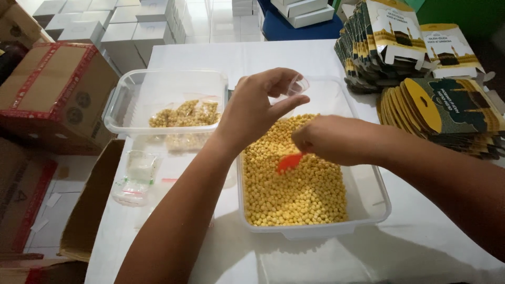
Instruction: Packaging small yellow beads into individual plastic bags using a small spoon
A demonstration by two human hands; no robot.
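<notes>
Over the clear tub (368, 210) of yellow chickpeas (300, 184), the right hand (331, 139) pinches one red scoop (289, 161), its long axis slanting down-left into the pile. Above the tub, the left hand (255, 108) grips one small clear bag (295, 87). A second tub (121, 110) sits left.

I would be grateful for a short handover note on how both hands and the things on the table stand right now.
Left hand: raised over the tub, pinching a small clear bag by its mouth.
Right hand: holds a red scoop, its tip among the yellow chickpeas.
The chickpeas fill most of the near clear tub.
Done: several filled bags lie in the far clear tub.
Left: the held bag looks empty; spare bags and flat printed cartons wait alongside.
</notes>
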